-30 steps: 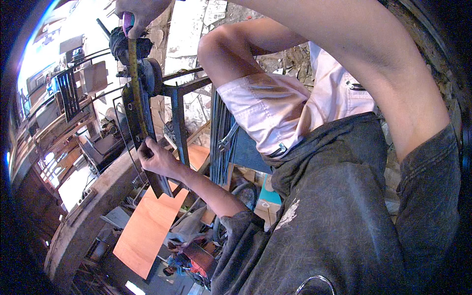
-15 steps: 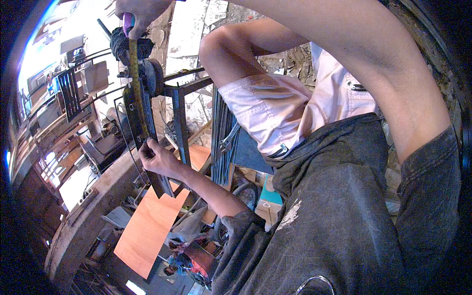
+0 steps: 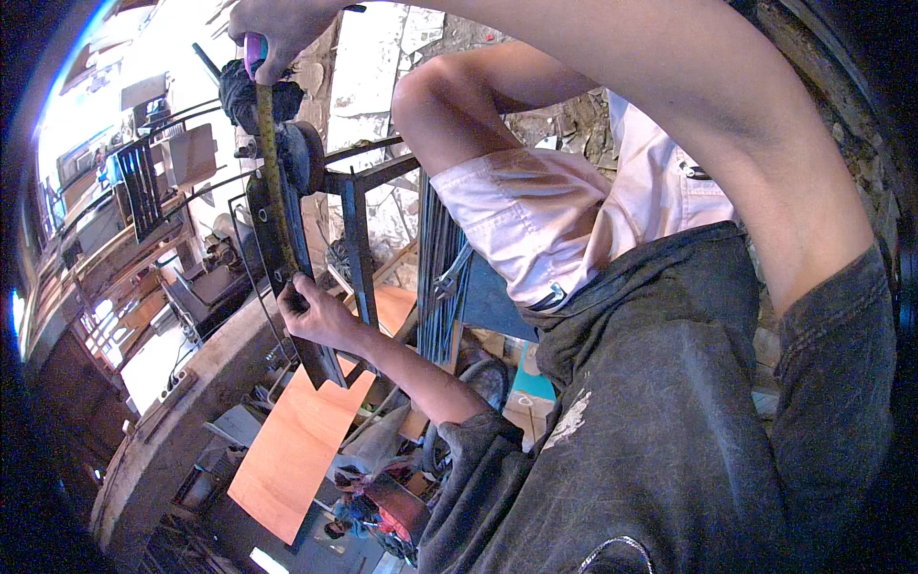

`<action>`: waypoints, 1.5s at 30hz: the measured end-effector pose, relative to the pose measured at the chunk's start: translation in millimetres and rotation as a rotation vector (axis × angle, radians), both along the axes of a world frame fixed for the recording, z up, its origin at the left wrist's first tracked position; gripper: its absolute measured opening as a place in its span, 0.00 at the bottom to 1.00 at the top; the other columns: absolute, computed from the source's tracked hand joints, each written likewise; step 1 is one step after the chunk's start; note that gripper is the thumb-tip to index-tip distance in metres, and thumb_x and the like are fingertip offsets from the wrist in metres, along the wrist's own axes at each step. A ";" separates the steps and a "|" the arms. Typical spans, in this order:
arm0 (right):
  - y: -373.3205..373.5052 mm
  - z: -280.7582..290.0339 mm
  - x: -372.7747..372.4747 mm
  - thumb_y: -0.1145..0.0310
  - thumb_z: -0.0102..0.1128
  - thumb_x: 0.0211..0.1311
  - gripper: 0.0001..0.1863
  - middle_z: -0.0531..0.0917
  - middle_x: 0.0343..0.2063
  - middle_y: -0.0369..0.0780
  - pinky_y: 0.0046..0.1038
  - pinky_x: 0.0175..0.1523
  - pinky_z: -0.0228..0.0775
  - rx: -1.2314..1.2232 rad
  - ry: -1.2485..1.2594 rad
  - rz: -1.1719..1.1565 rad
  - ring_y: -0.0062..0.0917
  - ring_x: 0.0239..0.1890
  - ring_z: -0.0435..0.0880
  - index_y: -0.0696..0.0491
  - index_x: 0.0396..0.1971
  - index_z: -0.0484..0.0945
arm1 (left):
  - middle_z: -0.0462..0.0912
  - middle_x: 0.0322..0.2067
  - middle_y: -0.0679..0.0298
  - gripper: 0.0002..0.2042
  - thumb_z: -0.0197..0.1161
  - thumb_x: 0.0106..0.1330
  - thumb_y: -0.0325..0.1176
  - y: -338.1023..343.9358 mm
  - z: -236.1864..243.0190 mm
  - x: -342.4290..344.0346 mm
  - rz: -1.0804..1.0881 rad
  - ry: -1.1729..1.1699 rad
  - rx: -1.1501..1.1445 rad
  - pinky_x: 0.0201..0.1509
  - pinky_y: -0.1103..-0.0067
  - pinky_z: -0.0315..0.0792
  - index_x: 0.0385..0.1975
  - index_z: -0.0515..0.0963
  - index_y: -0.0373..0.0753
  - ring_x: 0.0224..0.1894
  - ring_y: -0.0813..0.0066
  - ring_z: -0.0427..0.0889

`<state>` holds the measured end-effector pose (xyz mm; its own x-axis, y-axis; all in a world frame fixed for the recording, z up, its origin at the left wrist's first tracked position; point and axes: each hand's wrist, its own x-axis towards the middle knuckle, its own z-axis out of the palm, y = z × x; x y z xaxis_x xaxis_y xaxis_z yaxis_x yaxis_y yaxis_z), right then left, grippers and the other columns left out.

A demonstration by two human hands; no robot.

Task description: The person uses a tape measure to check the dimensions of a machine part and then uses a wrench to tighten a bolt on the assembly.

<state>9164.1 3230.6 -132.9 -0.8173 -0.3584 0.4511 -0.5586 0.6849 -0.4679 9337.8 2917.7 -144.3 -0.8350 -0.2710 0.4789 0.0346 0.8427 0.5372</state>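
A tape measure (image 3: 271,153) with a purple case is in my right hand (image 3: 282,31) at the upper left, my fingers closed round the case. Its yellow blade is drawn out along a dark metal bar with holes (image 3: 260,212). At the blade's lower end, my left hand (image 3: 323,316) is closed in a pinch against the bar. The fingers partly hide the tape's tip. Beside the blade are a round dark disc-shaped part (image 3: 306,158) and a bundled black cloth-like thing (image 3: 244,96). The bar joins a dark metal frame (image 3: 354,225).
An orange-brown sheet (image 3: 292,450) lies below the frame. Several thin metal rods (image 3: 438,277) stand beside my leg, with pliers-like tool (image 3: 451,273) against them. A curved concrete-like ledge (image 3: 182,421) runs along the left. Broken tiles (image 3: 368,86) cover the ground beyond.
The whole view has shifted slightly, so the bar and both hands appear a little further right. Both hands keep their hold on the tape measure, and its blade stays extended.
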 end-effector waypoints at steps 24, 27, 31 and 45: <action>3.3 7.3 5.9 0.47 0.68 0.40 0.24 0.83 0.22 0.47 0.35 0.36 0.75 0.039 -0.024 -0.017 0.39 0.27 0.83 0.58 0.20 0.83 | 0.79 0.25 0.59 0.11 0.59 0.61 0.31 -1.3 0.3 -1.5 -0.003 0.003 -0.013 0.37 0.76 0.71 0.29 0.77 0.26 0.29 0.72 0.76; 3.6 8.1 8.6 0.50 0.68 0.41 0.23 0.84 0.22 0.46 0.34 0.36 0.76 0.004 -0.065 0.014 0.37 0.27 0.83 0.58 0.22 0.83 | 0.79 0.28 0.58 0.11 0.60 0.62 0.31 -1.9 1.8 0.0 0.021 -0.044 0.008 0.37 0.76 0.71 0.32 0.77 0.26 0.31 0.72 0.76; 7.6 11.1 31.5 0.54 0.69 0.42 0.19 0.84 0.24 0.45 0.32 0.35 0.76 -0.149 -0.069 -0.059 0.33 0.27 0.84 0.55 0.28 0.83 | 0.78 0.38 0.55 0.14 0.62 0.62 0.34 1.6 4.8 10.5 -0.052 0.097 0.087 0.39 0.74 0.70 0.40 0.75 0.28 0.36 0.70 0.76; -122.7 -54.7 270.0 0.45 0.66 0.48 0.31 0.78 0.37 0.52 0.42 0.47 0.73 -0.029 -0.845 0.379 0.47 0.39 0.80 0.59 0.40 0.76 | 0.75 0.48 0.61 0.18 0.54 0.69 0.42 42.3 -43.3 172.7 0.100 -0.512 1.794 0.52 0.74 0.71 0.50 0.70 0.34 0.48 0.68 0.74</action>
<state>9434.1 3107.9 -187.5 -0.7090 -0.6672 -0.2283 -0.2087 0.5078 -0.8358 9510.5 2959.9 -187.6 -0.7385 -0.1536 -0.6565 -0.4042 -0.6785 0.6134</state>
